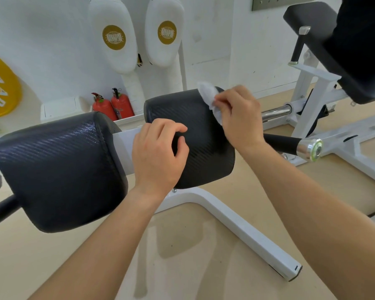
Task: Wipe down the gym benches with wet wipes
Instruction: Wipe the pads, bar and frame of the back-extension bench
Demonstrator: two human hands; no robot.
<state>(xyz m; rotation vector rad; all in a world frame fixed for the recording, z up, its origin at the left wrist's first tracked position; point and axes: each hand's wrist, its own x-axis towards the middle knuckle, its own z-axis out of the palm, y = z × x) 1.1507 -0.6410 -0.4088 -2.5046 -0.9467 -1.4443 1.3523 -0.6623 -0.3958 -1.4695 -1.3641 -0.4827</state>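
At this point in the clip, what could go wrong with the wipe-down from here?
1. The wet wipe, bunched in the right hand, touches only the far upper corner of the right pad, so much of that pad might get skipped.
2. The left hand rests on the same pad's top; the patch beneath it could be missed or re-soiled.
3. The left pad could be overlooked; whether it was wiped cannot be told.

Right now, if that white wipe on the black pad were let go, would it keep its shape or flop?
Probably floppy: the wipe is crumpled and drapes over the curved edge of the pad under the right hand. Likely very light, bunched small in that grip. Being wet, it may cling to the textured pad rather than slide.
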